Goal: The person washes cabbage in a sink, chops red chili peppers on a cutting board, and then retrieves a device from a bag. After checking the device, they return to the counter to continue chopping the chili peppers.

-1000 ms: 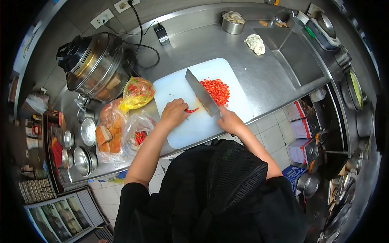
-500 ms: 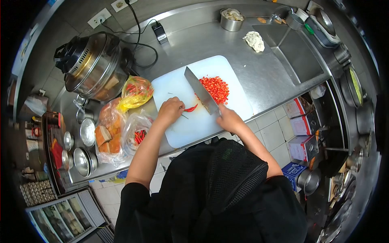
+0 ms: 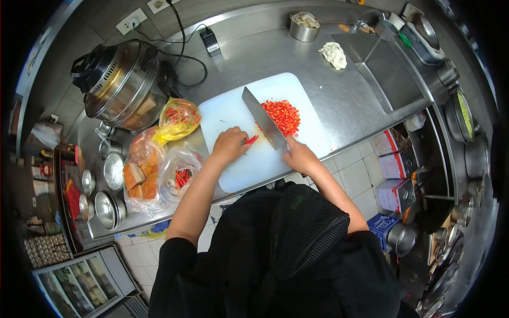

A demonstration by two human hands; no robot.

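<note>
Red chilli (image 3: 251, 140) seemingly nearer cleaver (image 3: 263, 120)

Cutting board (image 3: 233, 114) on counter (image 3: 350, 100). Chopped chili pile (image 3: 282, 115) on board, right of cleaver (image 3: 263, 121). Whole chili (image 3: 251, 140) left of cleaver. Bags (image 3: 168, 151) left of board; cooker (image 3: 123, 87) behind bags.

On a white cutting board (image 3: 238, 169) lying on the steel bench (image 3: 344, 100), the left hand (image 3: 229, 146) pins a red chili (image 3: 251, 140) while the right hand (image 3: 298, 155) grips a cleaver (image 3: 263, 120), its blade between the chili and a pile of chopped chili (image 3: 282, 115). Plastic bags (image 3: 177, 121) of chilies lie just left of the board.
</note>
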